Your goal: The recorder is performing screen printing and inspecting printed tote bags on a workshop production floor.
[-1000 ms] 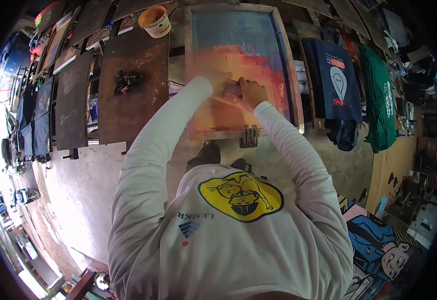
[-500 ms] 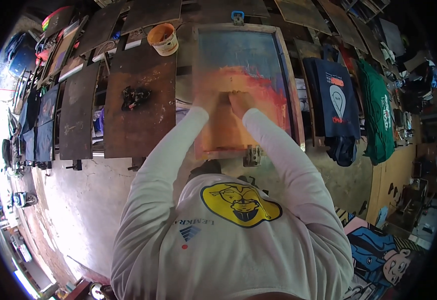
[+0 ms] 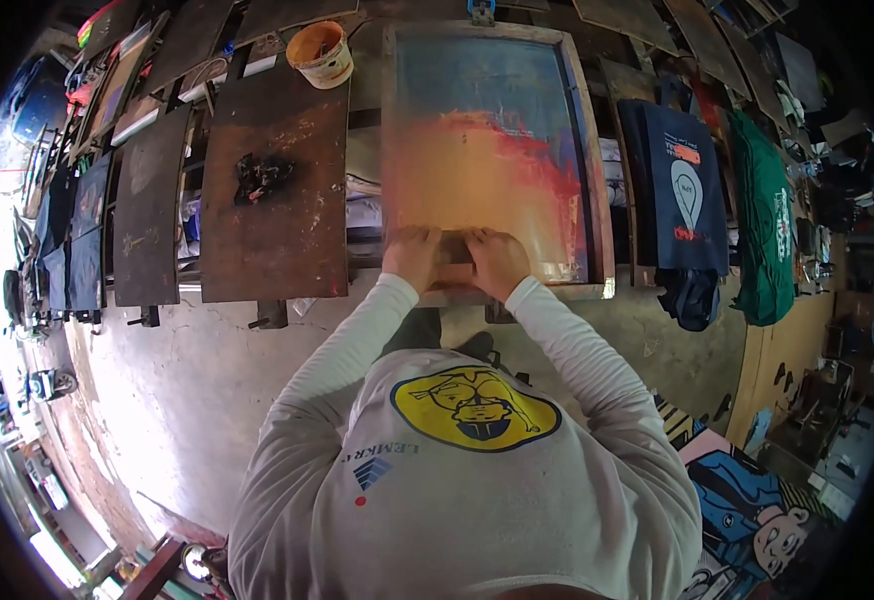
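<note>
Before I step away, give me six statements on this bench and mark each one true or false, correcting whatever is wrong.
1. The left hand and right hand grip one dark bar. True.
2. The hands are at the far end of the framed screen. False: they are at its near end.
3. A bucket stands left of the screen. True.
4. The screen shows one plain colour. False: orange, red and blue-grey show on it.
5. A dark blue bag lies between the screen and the green cloth. True.
6. The green cloth lies left of the bucket. False: it is off to the right.
</note>
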`<act>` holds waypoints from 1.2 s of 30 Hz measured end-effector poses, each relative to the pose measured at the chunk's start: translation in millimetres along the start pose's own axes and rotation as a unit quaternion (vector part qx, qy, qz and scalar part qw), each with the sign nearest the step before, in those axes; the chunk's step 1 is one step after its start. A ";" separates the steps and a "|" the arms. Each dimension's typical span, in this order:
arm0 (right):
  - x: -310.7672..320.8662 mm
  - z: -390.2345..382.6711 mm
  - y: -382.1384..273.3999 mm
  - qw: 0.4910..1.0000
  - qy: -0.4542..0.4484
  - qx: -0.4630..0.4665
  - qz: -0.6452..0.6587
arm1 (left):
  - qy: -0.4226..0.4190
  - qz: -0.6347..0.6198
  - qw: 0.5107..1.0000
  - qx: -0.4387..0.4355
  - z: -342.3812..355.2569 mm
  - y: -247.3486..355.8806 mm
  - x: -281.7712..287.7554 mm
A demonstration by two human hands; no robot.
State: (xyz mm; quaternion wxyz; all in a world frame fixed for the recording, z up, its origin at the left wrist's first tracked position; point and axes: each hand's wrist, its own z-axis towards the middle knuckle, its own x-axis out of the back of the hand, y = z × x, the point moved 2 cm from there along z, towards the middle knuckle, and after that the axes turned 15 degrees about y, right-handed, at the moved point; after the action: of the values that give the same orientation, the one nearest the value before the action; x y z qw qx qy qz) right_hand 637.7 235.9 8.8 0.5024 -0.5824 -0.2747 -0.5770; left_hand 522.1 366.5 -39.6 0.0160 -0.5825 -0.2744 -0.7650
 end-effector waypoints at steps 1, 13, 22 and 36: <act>3.3 10.9 1.5 0.996 -0.082 -0.030 -0.011 | 0.000 -0.001 1.000 0.000 13.9 0.1 7.5; -15.1 109.5 69.1 0.996 -0.072 0.059 0.004 | -0.094 0.031 0.995 -0.032 114.0 -17.8 26.6; -28.1 143.0 80.0 0.991 -0.120 0.045 0.050 | -0.136 0.025 0.990 -0.017 145.2 -50.2 4.4; 1.9 93.8 84.0 0.987 0.139 -0.076 0.027 | 0.054 -0.012 0.985 -0.162 160.2 25.1 78.0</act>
State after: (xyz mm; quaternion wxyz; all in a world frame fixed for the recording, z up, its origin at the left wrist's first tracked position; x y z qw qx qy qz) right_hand 750.8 291.1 4.1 0.5052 -0.5401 -0.1422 -0.6579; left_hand 647.0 438.5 68.1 -0.0728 -0.5317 -0.1519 -0.8300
